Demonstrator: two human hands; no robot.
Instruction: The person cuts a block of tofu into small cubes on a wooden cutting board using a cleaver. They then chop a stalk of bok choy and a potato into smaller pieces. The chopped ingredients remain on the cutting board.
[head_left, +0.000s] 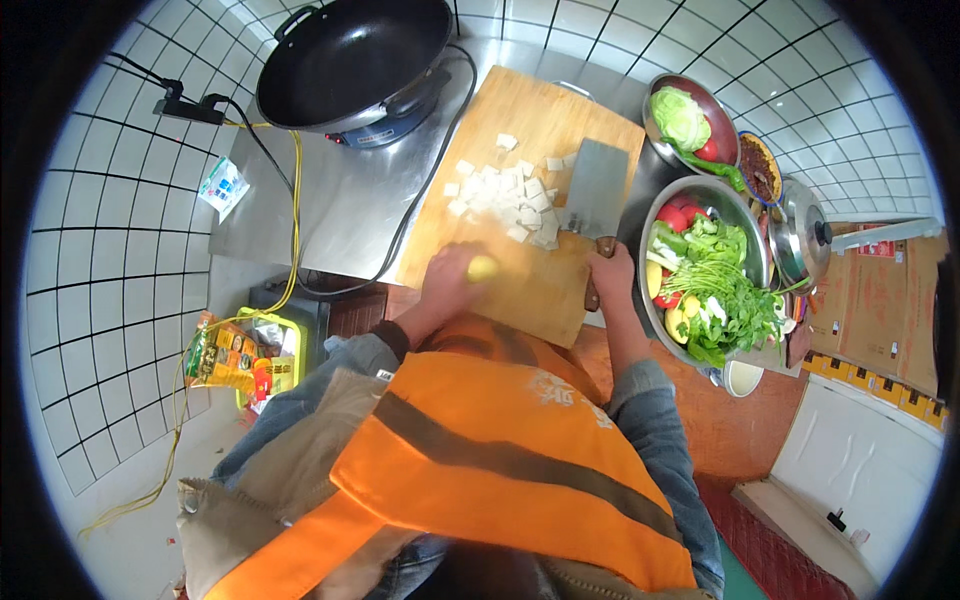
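Note:
My right hand (612, 268) grips the wooden handle of a cleaver (597, 187), whose broad steel blade lies over the right side of a wooden cutting board (517, 112). At the board's near left edge my left hand (448, 279), somewhat blurred, holds a small yellow round piece of food (482, 268); its exact kind cannot be told. Beyond the hands, a loose heap of white cubes (510, 191), perhaps tofu, covers the middle of the board, with a few stray cubes around it. Part of one or two cubes touches or lies near the blade's left edge.
A black electric wok (356, 64) stands at the back left, its cord (431, 180) running beside the board. On the right are a steel bowl of vegetables (652, 315), a smaller bowl with cabbage (679, 120) and a lidded pot (799, 232). A power strip (191, 111) hangs at the left wall.

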